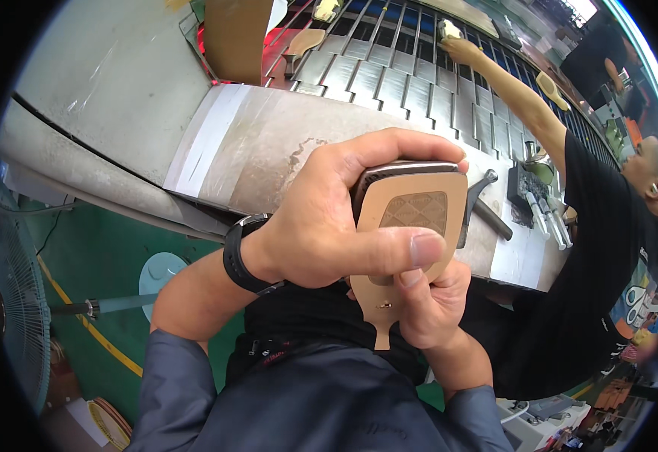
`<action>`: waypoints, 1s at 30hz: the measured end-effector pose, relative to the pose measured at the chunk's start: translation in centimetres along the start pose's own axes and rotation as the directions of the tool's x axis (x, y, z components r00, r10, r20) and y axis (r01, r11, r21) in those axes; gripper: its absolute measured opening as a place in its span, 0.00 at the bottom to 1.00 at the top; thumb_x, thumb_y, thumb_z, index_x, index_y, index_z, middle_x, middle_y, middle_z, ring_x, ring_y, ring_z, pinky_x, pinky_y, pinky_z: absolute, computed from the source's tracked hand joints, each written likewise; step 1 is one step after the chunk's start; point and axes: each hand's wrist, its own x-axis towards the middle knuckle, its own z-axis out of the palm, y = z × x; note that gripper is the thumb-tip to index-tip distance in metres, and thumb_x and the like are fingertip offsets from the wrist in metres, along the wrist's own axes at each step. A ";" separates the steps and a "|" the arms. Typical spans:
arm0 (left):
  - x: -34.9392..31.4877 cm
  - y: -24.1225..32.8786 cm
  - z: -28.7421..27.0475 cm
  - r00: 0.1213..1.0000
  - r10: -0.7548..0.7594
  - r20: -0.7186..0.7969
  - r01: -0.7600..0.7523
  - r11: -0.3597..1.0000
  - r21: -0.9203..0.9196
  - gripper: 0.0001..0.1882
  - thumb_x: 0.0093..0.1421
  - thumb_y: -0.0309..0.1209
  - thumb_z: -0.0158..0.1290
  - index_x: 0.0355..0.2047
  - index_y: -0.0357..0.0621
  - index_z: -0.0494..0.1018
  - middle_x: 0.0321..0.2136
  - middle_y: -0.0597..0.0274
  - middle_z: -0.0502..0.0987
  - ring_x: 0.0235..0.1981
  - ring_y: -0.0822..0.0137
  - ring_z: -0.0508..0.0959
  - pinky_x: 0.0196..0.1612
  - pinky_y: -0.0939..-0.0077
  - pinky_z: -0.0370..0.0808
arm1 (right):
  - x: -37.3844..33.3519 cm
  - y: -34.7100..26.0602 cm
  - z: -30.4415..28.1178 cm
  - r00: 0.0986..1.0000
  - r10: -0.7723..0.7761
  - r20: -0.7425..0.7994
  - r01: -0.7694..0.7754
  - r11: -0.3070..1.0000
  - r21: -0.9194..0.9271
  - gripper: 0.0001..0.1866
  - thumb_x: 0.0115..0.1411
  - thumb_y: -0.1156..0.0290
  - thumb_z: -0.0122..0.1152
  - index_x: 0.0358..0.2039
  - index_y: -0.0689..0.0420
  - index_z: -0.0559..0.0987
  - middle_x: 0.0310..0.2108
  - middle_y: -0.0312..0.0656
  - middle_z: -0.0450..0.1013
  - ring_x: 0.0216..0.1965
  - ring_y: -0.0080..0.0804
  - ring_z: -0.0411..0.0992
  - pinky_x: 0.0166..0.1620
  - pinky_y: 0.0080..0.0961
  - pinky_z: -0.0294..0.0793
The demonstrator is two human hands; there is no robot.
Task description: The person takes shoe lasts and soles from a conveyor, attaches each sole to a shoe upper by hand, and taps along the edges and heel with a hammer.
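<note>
In front of my body is a dark shoe [370,175], held sole up, with a tan sole [366,215] on top. A darker patterned patch fills the sole's broad front, and the sole narrows to a slim tail pointing at me. My left hand [336,207] wraps round the front end, its fingers over the far edge and its thumb lying across the sole. From the near right side my right hand [434,309] grips the narrower part, thumb pressed on the sole. Most of the shoe underneath is hidden by the sole and my hands.
A hammer [492,215] lies on the worn workbench [268,151] just right of the shoe. Beyond it runs a slatted metal conveyor [396,87] carrying several shoe parts. At right a co-worker [592,233] reaches over it. A fan [24,301] stands at left.
</note>
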 end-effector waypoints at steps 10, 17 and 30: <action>-0.3 0.1 0.2 1.000 0.008 0.014 -0.008 1.000 0.017 0.35 0.61 0.37 0.62 0.64 0.29 0.67 0.59 0.40 0.76 0.64 0.52 0.75 0.67 0.56 0.72 | -0.4 0.1 0.0 0.999 0.040 -0.034 -0.041 0.999 -0.018 0.12 0.72 0.71 0.60 0.34 0.64 0.85 0.24 0.36 0.80 0.25 0.18 0.75 0.29 0.20 0.73; -0.2 0.5 0.5 1.000 -0.004 0.016 0.005 0.997 -0.083 0.29 0.66 0.33 0.54 0.64 0.31 0.66 0.61 0.39 0.75 0.66 0.52 0.73 0.69 0.54 0.69 | -0.4 -0.7 -1.2 0.990 0.105 0.095 -0.088 0.982 -0.168 0.22 0.76 0.59 0.52 0.44 0.70 0.80 0.34 0.52 0.83 0.31 0.37 0.83 0.33 0.30 0.85; 1.5 -2.7 0.5 0.982 0.190 0.000 -0.189 0.979 -0.071 0.30 0.76 0.45 0.40 0.64 0.29 0.66 0.66 0.38 0.69 0.66 0.55 0.72 0.68 0.59 0.69 | 1.2 -1.9 -1.8 0.999 0.042 0.005 -0.041 0.996 -0.080 0.24 0.76 0.57 0.53 0.47 0.70 0.79 0.33 0.55 0.82 0.28 0.37 0.83 0.31 0.30 0.87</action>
